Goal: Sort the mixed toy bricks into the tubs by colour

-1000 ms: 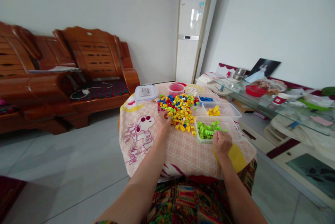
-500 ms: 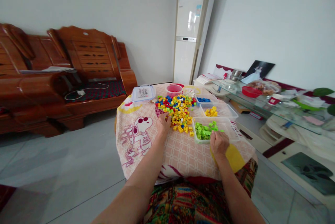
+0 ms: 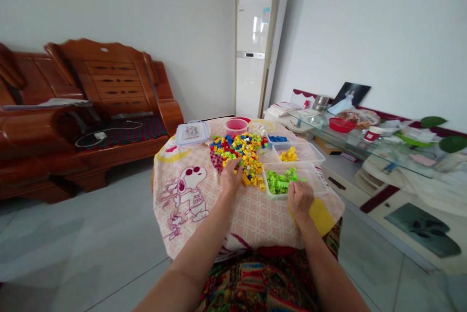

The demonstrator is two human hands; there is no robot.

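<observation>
A heap of small mixed-colour bricks (image 3: 241, 149) lies on a small table under a pink cartoon-dog cloth (image 3: 189, 190). My left hand (image 3: 230, 174) rests at the heap's near edge, fingers curled onto the bricks; what it holds is hidden. Right of the heap stands a clear tub of green bricks (image 3: 282, 180). My right hand (image 3: 299, 198) sits at that tub's near rim, fingers bent down over it. Behind it are a tub of yellow bricks (image 3: 292, 155) and a tub of blue bricks (image 3: 277, 138).
A red cup (image 3: 236, 126) and a clear lidded box (image 3: 192, 133) stand at the table's far side. A wooden sofa (image 3: 83, 102) is on the left, a tall white air conditioner (image 3: 255, 39) behind, a cluttered glass table (image 3: 365, 141) on the right. Grey tiled floor surrounds me.
The view has swung right, so everything sits further left in frame. My left hand stays at the heap's edge and my right hand at the green tub's rim.
</observation>
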